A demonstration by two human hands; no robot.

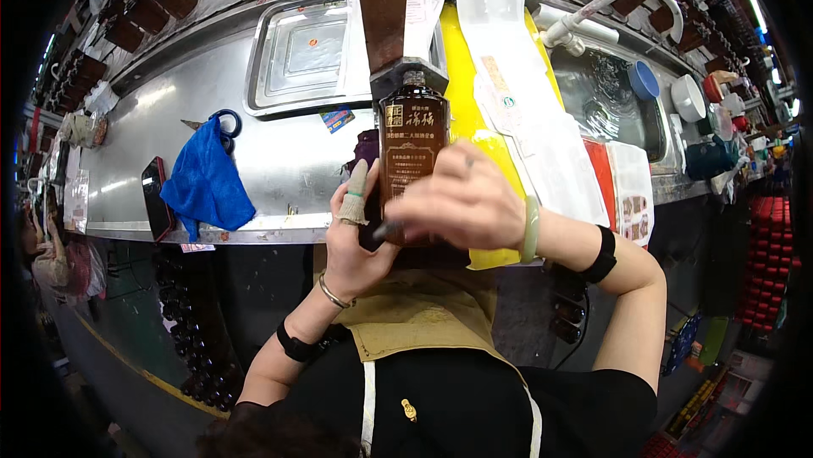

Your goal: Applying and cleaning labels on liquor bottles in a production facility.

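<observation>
Bottle: a dark brown square-shouldered bottle (412, 149) with a brown label is being held upright at the middle of the view, in front of the chest and above the near edge of a steel counter (279, 157).
Left hand: the left hand (356, 233) is being kept closed around the bottle's lower left side; its forefinger, wrapped in a pale finger cot, is being pointed up along the bottle's left edge, and a ring and a thin bracelet are being worn.
Right hand: the right hand (461, 195) is being laid across the bottle's lower front and right side, fingers curled over the label, so that the base of the bottle is being hidden; a small dark piece is being pinched at the fingertips, though what it is cannot be told.
Bottle and hands: the bottle is being gripped between both hands, the left one under and beside it, the right one before it; neck and shoulders are standing clear above both.
Wrists: a pale green bangle (530, 229) is being worn on the right wrist, with a black band further up each forearm.
Counter: a blue cloth (206, 183) is lying to the left of the hands, well apart, with a dark phone (157, 198) just beside it at the counter's edge.
Behind the bottle: a steel tray (296, 55) and a yellow sheet (474, 111) are lying on the counter.
</observation>
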